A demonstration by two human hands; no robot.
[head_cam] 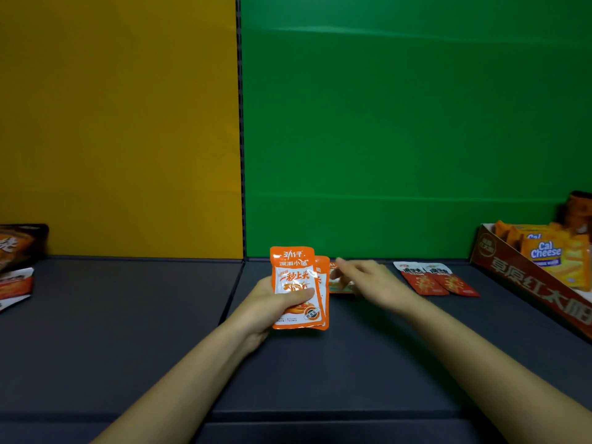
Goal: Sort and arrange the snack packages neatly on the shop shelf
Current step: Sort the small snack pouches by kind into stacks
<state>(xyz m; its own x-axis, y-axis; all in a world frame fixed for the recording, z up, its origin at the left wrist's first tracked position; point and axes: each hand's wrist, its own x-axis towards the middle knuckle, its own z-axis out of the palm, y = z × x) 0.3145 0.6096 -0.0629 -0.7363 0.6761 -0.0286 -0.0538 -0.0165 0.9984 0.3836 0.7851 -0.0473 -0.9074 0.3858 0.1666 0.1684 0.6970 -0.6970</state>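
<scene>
My left hand (272,304) holds a small stack of orange snack packets (296,280) upright above the dark shelf, thumb across the front one. My right hand (368,277), blurred, reaches with spread fingers over another orange packet (339,285) lying flat near the shelf's back. I cannot tell whether the fingers touch it. Two red and white packets (435,278) lie side by side further right.
A brown cardboard display box (525,280) with yellow Cal Cheese wafer packs (551,254) stands at the right. Dark snack bags (19,248) sit at the far left. The back wall is yellow on the left, green on the right. The dark shelf surface (128,315) extends toward me.
</scene>
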